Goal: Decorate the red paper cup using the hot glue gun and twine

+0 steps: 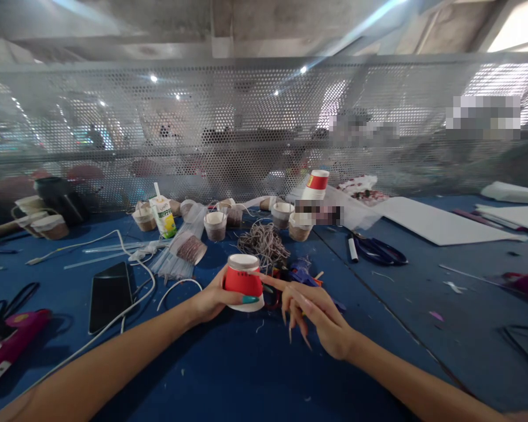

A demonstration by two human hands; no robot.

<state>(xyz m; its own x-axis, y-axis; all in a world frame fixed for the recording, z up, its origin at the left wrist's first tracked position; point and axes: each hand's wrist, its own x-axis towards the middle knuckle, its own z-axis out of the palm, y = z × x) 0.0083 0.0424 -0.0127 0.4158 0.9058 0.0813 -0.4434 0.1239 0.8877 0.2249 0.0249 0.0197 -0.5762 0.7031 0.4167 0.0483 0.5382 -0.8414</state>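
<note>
My left hand (212,298) is closed around a red and white paper cup (243,282), its green-nailed thumb lying across the front. The cup is upside down, narrow end up, and a greyish band circles it near the top. My right hand (313,310) holds nothing; its index finger stretches to the cup's side near that band, and the other fingers hang loosely apart. Whether the fingertip presses on the cup, I cannot tell. Behind the cup lies a tangled heap of grey-brown cord (264,243). A blue glue gun (303,271) sits just beyond my right hand.
Several cord-wrapped cups, one a small basket (215,225), stand at the back. A phone (111,296) and white cable lie left, near a magenta tool (17,337). Scissors (381,251) and a white board (444,220) lie right. A drink carton (163,217) stands before the perforated screen (246,129).
</note>
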